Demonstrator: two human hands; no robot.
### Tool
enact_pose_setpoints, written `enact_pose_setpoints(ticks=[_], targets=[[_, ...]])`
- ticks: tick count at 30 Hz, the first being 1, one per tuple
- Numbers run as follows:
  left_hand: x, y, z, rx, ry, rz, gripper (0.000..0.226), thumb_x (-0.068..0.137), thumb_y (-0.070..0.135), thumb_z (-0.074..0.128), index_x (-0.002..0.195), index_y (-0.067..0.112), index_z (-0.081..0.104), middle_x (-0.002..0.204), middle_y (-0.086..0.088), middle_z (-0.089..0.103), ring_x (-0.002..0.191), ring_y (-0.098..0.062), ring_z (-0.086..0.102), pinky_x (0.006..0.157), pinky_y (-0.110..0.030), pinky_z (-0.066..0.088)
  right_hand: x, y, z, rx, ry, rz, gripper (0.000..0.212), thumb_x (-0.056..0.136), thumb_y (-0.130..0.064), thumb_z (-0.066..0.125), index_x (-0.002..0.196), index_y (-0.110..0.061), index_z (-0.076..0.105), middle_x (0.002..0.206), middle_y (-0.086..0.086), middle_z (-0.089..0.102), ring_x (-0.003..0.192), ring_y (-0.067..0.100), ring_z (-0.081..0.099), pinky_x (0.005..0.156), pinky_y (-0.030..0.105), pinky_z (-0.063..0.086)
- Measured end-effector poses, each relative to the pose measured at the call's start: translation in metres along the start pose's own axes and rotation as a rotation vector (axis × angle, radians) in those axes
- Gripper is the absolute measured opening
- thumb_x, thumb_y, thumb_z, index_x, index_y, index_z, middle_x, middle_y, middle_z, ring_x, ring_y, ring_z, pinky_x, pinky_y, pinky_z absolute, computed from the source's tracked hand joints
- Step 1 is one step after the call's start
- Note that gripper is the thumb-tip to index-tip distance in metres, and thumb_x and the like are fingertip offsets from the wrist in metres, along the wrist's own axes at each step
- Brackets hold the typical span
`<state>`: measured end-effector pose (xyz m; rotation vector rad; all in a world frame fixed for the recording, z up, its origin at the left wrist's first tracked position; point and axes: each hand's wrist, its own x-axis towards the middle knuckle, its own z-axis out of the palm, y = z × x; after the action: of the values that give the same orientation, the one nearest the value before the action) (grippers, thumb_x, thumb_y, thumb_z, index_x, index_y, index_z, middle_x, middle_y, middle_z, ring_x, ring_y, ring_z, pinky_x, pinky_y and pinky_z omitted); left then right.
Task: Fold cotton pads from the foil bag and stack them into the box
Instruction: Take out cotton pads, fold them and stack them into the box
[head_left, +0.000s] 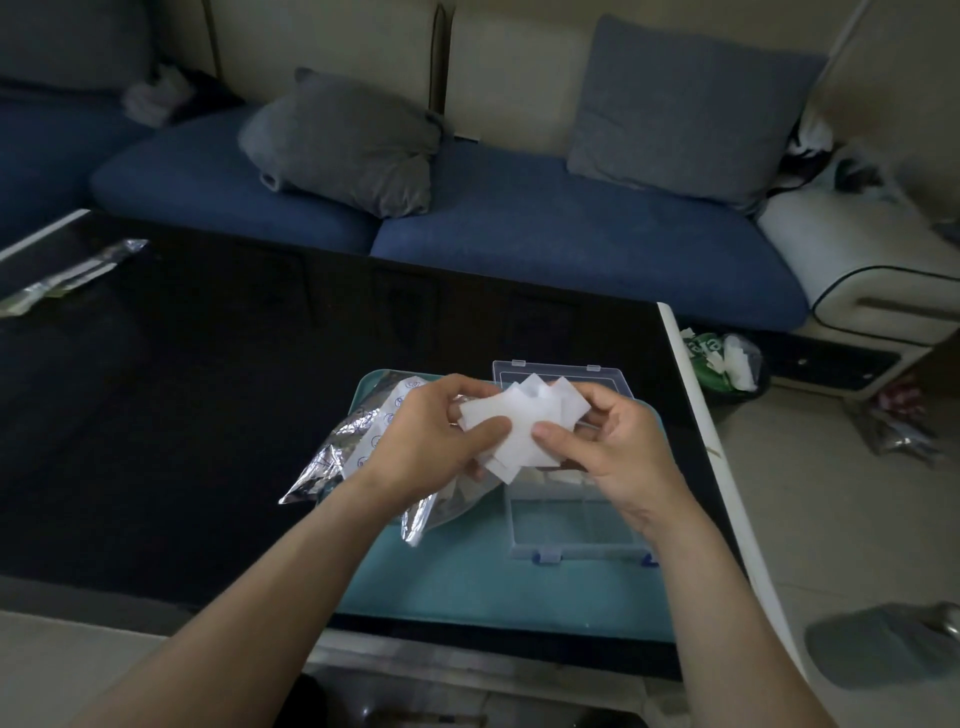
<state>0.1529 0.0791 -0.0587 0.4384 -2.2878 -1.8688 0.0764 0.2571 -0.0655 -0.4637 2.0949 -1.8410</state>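
Left hand (426, 431) and right hand (618, 441) both pinch fanned cotton pads (514, 421) above clear box (566, 519), hiding its contents and part of foil bag (358, 447)

**Dim room, soft light, wide-angle bend**

The room is dim and the light soft, without hard shadows. The black table (208, 389) is the darkest area, swallowing detail; its left far edge catches a pale sheen. On it, the foil bag (337, 452) glints. Beyond the table, the sofa (571, 234) looks slightly soft. Straight edges bow toward the frame borders, and corners darken.
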Motion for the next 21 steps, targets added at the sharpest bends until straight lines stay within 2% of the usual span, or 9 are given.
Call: enact_pose_setpoints(ticks=[2,5,9,13,15,17,21], targets=[[0.002,-0.004,-0.001,-0.015,0.033,0.002,0.029,0.085,0.013,0.076,0.113,0.016,0.067,0.083,-0.005,0.075,0.071,-0.033,0.072,0.067,-0.044,0.061,0.0,0.0,0.0,0.056,0.015,0.016,0.031,0.083,-0.003,0.077,0.112,-0.011,0.069,0.101,0.003,0.077,0.092,0.022,0.075,0.07,0.032,0.062],[0.005,-0.007,-0.002,-0.001,0.072,0.012,0.031,0.085,0.012,0.076,0.115,0.015,0.07,0.086,0.001,0.076,0.073,-0.016,0.073,0.072,-0.036,0.062,0.001,0.0,-0.001,0.102,0.081,0.027,0.022,0.089,-0.005,0.072,0.11,-0.009,0.071,0.1,0.006,0.077,0.09,0.021,0.075,0.068,0.03,0.06],[0.006,-0.009,-0.002,-0.031,0.081,-0.001,0.021,0.086,0.01,0.073,0.107,0.013,0.072,0.088,-0.006,0.076,0.08,-0.026,0.074,0.075,-0.048,0.061,0.005,0.001,-0.001,0.227,0.149,0.082,0.018,0.09,-0.005,0.07,0.108,-0.006,0.071,0.1,0.01,0.077,0.09,0.023,0.075,0.072,0.035,0.06],[0.007,-0.012,-0.001,-0.097,0.085,-0.043,0.016,0.086,0.009,0.073,0.102,0.012,0.071,0.087,-0.01,0.076,0.081,-0.029,0.074,0.075,-0.051,0.06,0.006,0.002,0.0,0.26,0.182,0.098,0.018,0.09,-0.004,0.07,0.108,-0.006,0.07,0.101,0.01,0.077,0.092,0.023,0.075,0.072,0.033,0.06],[0.009,-0.013,-0.002,-0.105,0.132,-0.053,0.012,0.085,0.009,0.073,0.095,0.015,0.071,0.083,-0.008,0.076,0.079,-0.027,0.074,0.075,-0.05,0.061,0.008,0.003,-0.002,0.27,0.276,0.088,0.019,0.091,-0.006,0.07,0.109,-0.008,0.07,0.103,0.01,0.076,0.095,0.024,0.074,0.079,0.038,0.06],[0.011,-0.014,-0.003,-0.148,0.188,-0.092,0.009,0.085,0.006,0.072,0.091,0.013,0.07,0.082,-0.009,0.074,0.074,-0.022,0.073,0.072,-0.044,0.062,0.009,0.001,-0.005,0.311,0.353,0.076,0.018,0.092,-0.007,0.069,0.109,-0.011,0.069,0.105,0.01,0.075,0.097,0.023,0.074,0.082,0.036,0.06],[0.011,-0.011,0.002,-0.32,0.173,-0.212,0.01,0.086,0.001,0.07,0.088,0.003,0.061,0.086,-0.017,0.071,0.074,-0.027,0.071,0.066,-0.037,0.061,0.007,-0.003,0.001,0.381,0.29,0.056,0.018,0.091,-0.005,0.069,0.108,-0.011,0.069,0.103,0.01,0.076,0.098,0.024,0.073,0.083,0.036,0.059]])
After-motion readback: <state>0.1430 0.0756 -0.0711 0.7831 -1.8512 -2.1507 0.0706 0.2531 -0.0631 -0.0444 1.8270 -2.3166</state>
